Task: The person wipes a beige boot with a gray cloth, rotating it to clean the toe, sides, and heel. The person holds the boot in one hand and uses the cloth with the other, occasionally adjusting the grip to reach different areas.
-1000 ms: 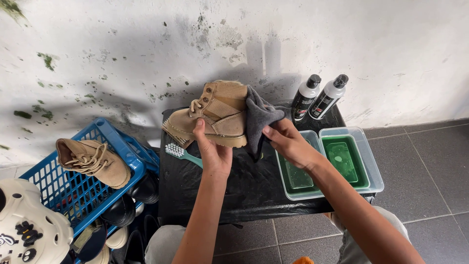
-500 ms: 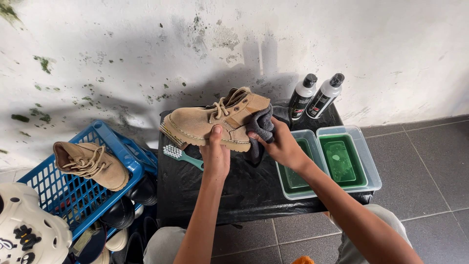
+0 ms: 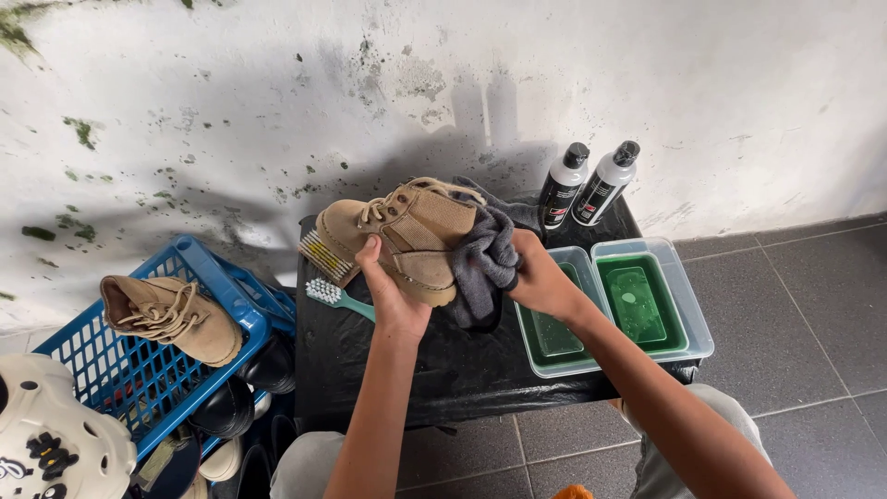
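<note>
While both hands grip, 1 boot [image 3: 407,236], 1 cloth [image 3: 480,263], 2 bottles [image 3: 582,185], 2 tubs [image 3: 684,305]

Two slim white plastic bottles with black caps [image 3: 591,185] stand side by side against the wall, just beyond the right hand [image 3: 540,282]. Each bears a dark label with a small red patch [image 3: 584,209]; their wording is too small to tell.

Both bare arms reach up and forward, side by side; the left hand [image 3: 395,298] is curled, thumb up, fingers wrapped; the right hand [image 3: 540,280] is closed tight, wrist bent in.
</note>
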